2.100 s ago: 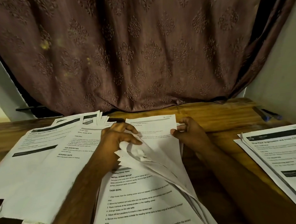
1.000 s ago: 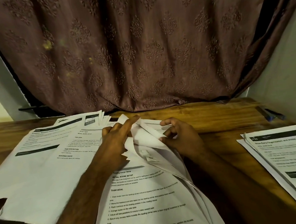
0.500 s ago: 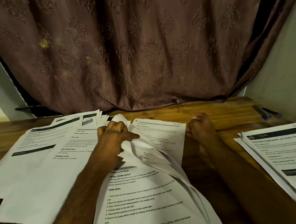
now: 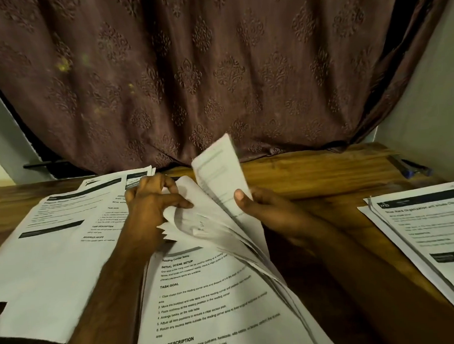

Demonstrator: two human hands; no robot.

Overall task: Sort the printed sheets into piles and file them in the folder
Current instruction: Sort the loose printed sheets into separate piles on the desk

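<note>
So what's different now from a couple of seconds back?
The right hand has pinched one sheet and lifted it off the middle stack; earlier that sheet lay flat. The left hand keeps gripping the bent-up corners. The left pile, right pile and pen stayed put.

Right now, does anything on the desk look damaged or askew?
Yes. The left pile has a notch missing from its near edge, like a tear. The sheets behind it are fanned unevenly. The right hand lifts one sheet.
</note>
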